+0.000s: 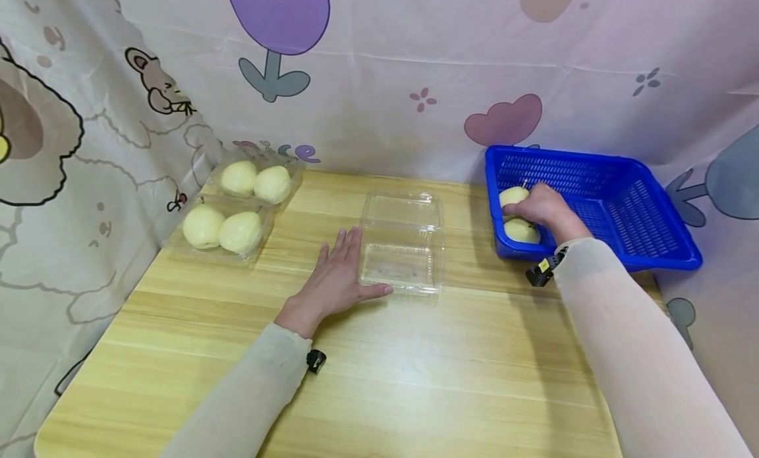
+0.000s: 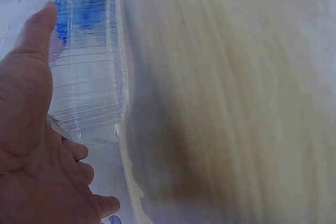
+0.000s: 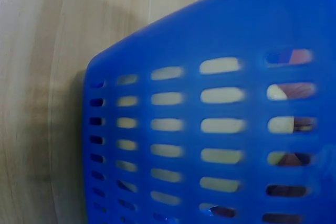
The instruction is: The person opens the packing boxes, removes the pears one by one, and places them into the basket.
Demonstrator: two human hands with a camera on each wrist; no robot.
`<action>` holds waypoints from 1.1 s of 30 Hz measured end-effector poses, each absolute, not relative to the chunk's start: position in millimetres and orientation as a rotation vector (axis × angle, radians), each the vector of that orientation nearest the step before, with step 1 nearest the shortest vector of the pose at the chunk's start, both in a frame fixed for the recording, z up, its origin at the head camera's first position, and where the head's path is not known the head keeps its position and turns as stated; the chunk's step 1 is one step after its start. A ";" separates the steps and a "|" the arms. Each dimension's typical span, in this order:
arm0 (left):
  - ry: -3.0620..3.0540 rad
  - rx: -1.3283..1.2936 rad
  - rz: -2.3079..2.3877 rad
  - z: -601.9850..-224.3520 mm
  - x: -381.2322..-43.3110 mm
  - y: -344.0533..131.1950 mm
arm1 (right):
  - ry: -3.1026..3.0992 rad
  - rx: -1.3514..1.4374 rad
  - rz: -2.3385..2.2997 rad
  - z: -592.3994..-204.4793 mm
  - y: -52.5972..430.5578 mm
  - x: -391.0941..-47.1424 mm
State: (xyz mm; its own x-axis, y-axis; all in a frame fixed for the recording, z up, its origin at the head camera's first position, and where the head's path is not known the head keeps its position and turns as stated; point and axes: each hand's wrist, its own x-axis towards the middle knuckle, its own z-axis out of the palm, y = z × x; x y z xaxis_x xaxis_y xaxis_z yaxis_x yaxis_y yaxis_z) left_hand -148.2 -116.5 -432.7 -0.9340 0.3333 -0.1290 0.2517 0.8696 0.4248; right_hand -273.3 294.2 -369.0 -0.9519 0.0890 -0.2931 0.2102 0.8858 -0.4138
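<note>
An empty clear plastic clamshell container (image 1: 398, 263) lies with its lid unfolded on the table, toward the back middle. My left hand (image 1: 335, 280) rests against its left edge, fingers straight and thumb spread along the near corner. In the left wrist view the ribbed container wall (image 2: 86, 82) shows just beside the thumb. My right hand (image 1: 538, 206) reaches into the blue basket (image 1: 617, 207) and grips a pale yellow pear (image 1: 513, 196); its fingertips are hidden. Another pear (image 1: 522, 231) lies below that hand. The basket's slotted wall (image 3: 184, 40) fills most of the right wrist view.
Two other clear containers (image 1: 192, 248) stand at the back left, each with two pears, such as the pear (image 1: 203, 226) in the nearer one. A printed cloth (image 1: 379, 82) hangs behind the wooden table (image 1: 415, 379).
</note>
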 end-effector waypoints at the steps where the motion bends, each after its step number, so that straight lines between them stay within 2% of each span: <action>1: 2.844 0.450 0.605 -432.7 -148.4 -116.3 | 2.785 0.229 -0.658 -369.4 294.2 -273.5; 33: 2.854 0.444 0.588 -431.8 -147.8 -115.1 | 2.747 0.200 -0.666 -369.1 298.0 -274.3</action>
